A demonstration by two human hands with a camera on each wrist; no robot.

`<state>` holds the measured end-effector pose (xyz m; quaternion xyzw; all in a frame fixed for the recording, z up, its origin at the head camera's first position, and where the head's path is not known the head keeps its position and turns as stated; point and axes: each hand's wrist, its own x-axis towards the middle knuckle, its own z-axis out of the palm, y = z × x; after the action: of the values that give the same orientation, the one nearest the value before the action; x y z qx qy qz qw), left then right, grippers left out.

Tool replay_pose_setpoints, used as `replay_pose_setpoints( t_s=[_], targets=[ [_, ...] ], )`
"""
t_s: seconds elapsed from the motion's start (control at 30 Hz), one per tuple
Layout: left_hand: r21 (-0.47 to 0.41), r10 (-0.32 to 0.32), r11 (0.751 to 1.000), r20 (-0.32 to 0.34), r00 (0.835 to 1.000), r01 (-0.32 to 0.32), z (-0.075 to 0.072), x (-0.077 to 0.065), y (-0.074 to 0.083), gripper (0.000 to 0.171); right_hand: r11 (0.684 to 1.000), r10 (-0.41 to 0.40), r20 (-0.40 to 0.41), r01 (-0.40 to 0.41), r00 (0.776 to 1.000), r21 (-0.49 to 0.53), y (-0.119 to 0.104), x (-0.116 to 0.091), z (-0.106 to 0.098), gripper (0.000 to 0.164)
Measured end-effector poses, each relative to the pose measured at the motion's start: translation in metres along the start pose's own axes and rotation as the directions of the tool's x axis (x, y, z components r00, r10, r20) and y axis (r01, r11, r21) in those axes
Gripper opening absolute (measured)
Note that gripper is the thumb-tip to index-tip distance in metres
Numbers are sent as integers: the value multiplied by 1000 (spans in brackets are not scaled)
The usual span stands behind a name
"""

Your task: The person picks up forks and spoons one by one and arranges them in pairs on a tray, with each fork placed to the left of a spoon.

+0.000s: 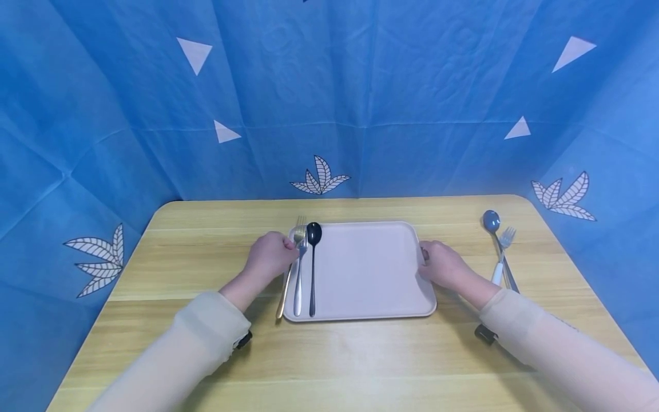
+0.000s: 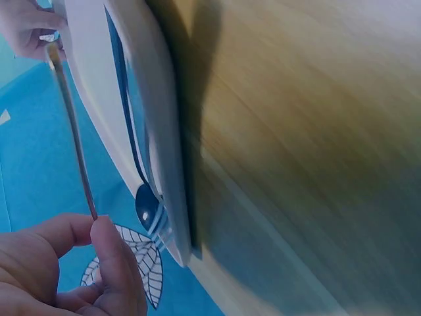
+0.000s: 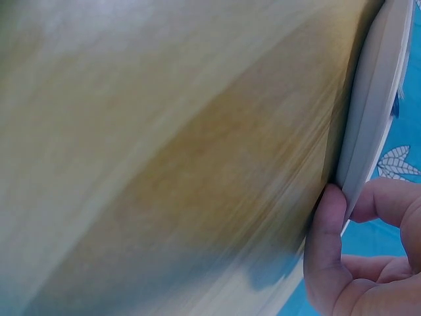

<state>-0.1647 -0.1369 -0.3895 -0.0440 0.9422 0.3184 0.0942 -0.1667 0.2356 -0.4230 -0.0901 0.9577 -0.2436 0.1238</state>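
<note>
My left hand [image 1: 270, 256] pinches the gold fork [image 1: 284, 294] between thumb and finger near its neck, holding it slanted over the left edge of the pale tray [image 1: 368, 269]; in the head view those fingers cover part of the neck, and in the left wrist view I see the handle running up from my fingertips but cannot make out the tines. My right hand [image 1: 444, 266] grips the tray's right rim, which the right wrist view shows nearly edge-on between my fingertips, hiding its inside; a dark sliver beyond the far edge is too small to name. The tray lies on the wooden table [image 1: 360, 366] between my hands. Inside it, along the left side, lie a silver fork [image 1: 298, 286], its upper part close beside the gold tines and hard to separate from them, and a black spoon [image 1: 312, 274] just to its right. Beyond my right hand, a grey-blue spoon [image 1: 491, 221] and a white-handled fork [image 1: 500, 260] cross on the table, the lower ends reaching down to my right sleeve [image 1: 530, 326]. Both sleeves run off the picture, and the black pieces at my wrists show only in part.
</note>
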Motion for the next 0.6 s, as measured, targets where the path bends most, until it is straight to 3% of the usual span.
replay_pose_setpoints(
  t_s=[0.17, 0.6],
  targets=[
    [-24, -5, 1000, 15, 1000, 5, 9, 1, 9, 18, 1000, 5, 3, -5, 1000, -4, -1, 0, 0, 15],
    [43, 60, 997, 11, 998, -60, 28, 5, 25, 11, 1000, 14, 17, -14, 1000, -7, 0, 2, -1, 15]
  ],
)
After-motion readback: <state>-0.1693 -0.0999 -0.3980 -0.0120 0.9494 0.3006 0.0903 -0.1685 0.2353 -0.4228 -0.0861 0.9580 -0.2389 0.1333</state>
